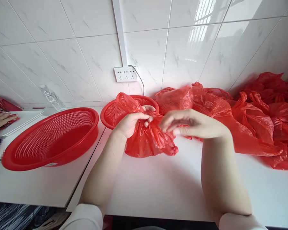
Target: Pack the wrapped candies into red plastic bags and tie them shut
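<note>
A thin red plastic bag (144, 142) is bunched up in front of me, its lower part bulging just above or on the white table. My left hand (132, 123) is closed around its gathered neck, thumb and fingers pinching the film, and a twisted end sticks out to the upper left. To the right of the bag is my right hand (194, 123), slightly blurred, with bent fingers and the thumb held apart from them. Nothing shows between them. Whether its fingertips brush the bag's edge I cannot tell.
Red plastic bags (244, 118) are heaped along the wall at right. Two red perforated baskets, a large one (55, 140) and a smaller one (110, 111), stand left and behind. A clear bottle (53, 98), white trays (21, 123) and another person's hand (1, 120) are farther left.
</note>
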Tool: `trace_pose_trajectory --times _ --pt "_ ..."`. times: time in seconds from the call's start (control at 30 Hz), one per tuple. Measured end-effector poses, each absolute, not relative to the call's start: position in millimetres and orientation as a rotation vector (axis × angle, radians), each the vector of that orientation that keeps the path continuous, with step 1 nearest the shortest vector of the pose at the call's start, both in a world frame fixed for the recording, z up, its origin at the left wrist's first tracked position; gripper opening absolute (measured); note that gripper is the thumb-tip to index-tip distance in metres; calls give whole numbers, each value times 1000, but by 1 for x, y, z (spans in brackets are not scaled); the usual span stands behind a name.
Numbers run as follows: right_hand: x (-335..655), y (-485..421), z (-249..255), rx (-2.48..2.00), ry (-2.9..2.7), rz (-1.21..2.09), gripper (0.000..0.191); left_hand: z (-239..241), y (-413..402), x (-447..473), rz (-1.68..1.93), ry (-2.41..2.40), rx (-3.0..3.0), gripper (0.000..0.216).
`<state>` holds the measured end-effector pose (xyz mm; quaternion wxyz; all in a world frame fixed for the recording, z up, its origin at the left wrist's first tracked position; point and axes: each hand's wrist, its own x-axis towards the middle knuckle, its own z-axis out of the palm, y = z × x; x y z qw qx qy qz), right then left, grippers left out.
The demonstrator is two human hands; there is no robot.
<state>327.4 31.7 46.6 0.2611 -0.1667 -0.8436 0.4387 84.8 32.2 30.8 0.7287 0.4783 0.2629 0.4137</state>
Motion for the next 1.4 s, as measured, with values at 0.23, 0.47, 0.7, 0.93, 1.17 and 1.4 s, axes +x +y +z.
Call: trace_pose_trajectory --times 0.23,0.47,0.7,0.93,1.17,1.4 --pt "301 47 29 -382 -2161 1284 45 36 24 85 784 581 1423 35" --pt "296 49 27 -409 -2115 1286 46 40 24 80 735 572 1661 7" --pt "298 46 29 -605 -2113 1124 38 38 21 80 936 933 1973 6" --pt "301 41 31 -743 -2049 1123 67 15 32 112 1765 1282 2316 19" --pt "310 57 25 -580 -1799 1582 48 6 43 118 1932 1210 2239 13" --pt "308 66 19 -516 -1862 1394 10 19 28 116 1550 1171 2269 12"
